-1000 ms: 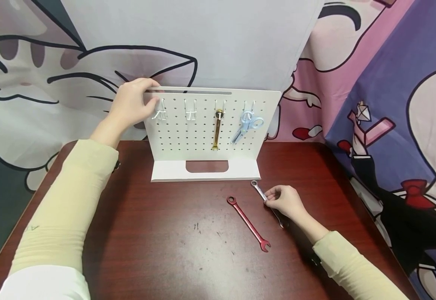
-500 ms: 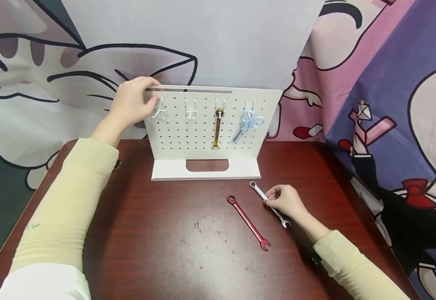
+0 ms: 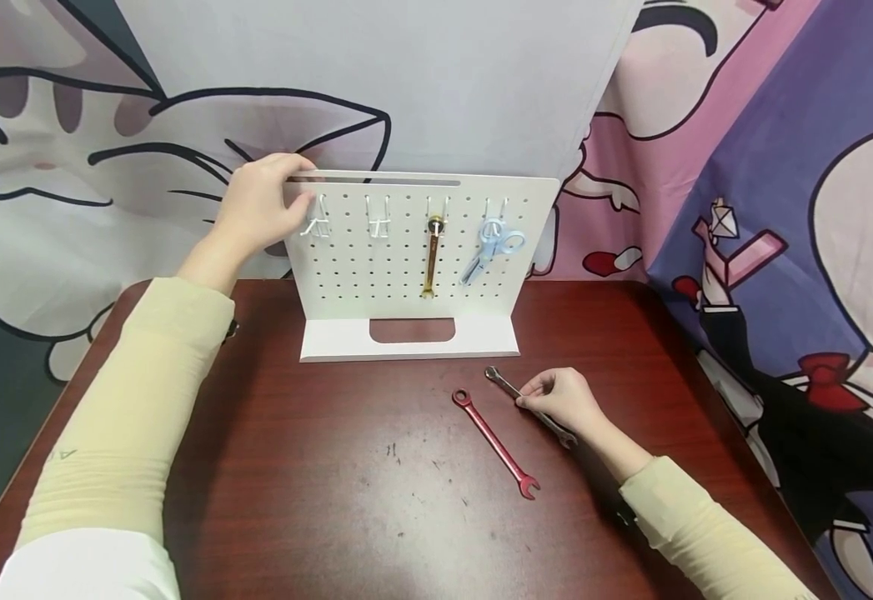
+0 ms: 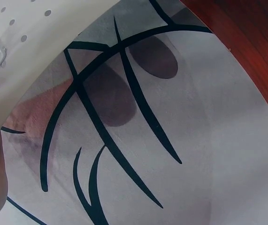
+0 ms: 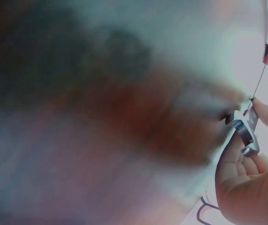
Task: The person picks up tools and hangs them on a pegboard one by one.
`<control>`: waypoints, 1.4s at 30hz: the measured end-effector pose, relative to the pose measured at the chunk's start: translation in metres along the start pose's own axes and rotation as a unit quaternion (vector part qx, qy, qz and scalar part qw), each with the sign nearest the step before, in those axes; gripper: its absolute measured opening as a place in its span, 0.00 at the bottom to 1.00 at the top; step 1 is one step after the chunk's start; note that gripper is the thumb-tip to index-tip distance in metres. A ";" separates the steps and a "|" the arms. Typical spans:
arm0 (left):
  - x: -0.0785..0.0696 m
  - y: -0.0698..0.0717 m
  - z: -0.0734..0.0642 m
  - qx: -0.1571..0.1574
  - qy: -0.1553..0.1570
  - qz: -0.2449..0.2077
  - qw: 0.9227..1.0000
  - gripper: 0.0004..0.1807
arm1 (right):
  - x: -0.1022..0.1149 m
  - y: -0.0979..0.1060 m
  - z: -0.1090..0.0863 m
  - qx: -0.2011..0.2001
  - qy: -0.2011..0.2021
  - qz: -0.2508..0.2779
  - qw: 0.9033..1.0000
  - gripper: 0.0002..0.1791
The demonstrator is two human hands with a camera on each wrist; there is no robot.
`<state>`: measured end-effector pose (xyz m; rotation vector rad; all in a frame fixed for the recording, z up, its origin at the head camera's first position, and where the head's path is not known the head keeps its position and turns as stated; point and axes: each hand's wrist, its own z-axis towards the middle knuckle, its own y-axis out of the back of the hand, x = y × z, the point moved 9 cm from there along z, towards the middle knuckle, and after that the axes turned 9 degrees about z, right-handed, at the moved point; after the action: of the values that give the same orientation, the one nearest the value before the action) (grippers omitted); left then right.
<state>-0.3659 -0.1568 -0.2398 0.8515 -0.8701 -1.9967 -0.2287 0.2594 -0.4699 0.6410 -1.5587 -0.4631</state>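
Observation:
My left hand (image 3: 259, 200) grips the upper left corner of a white pegboard (image 3: 361, 279), its thumb on the front face and its fingers over the top edge. At the right of the table, my right hand (image 3: 567, 402) pinches a silver combination wrench (image 3: 506, 384) around the middle of its shaft. The wrench slants, ring end toward the board's front right corner and open end toward my wrist. In the right wrist view the open end of the silver wrench (image 5: 246, 136) shows beside the curled fingers. A red combination wrench (image 3: 496, 442) lies on the table to its left.
On the pegboard hang a gold wrench (image 3: 432, 258) and light blue scissors (image 3: 492, 247). Two white hooks, a left one (image 3: 318, 223) and a middle one (image 3: 378, 225), bear nothing. A cartoon cloth (image 3: 436, 83) covers the wall behind the brown table (image 3: 316, 467).
My right hand has shifted slightly left with the silver wrench, whose ring end has swung left and looks darker now. My left hand keeps its hold on the pegboard.

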 end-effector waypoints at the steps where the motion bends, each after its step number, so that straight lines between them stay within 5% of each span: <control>1: 0.000 0.000 0.000 -0.001 0.000 0.000 1.000 0.15 | 0.001 -0.001 0.001 0.002 0.003 0.001 1.000 0.05; 42: 0.001 -0.001 0.000 -0.006 0.006 0.004 1.000 0.15 | 0.100 -0.028 0.041 -0.024 0.057 0.173 0.983 0.09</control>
<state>-0.3662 -0.1574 -0.2407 0.8516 -0.8524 -1.9862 -0.2677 0.1704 -0.4155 0.3415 -1.5063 -0.1982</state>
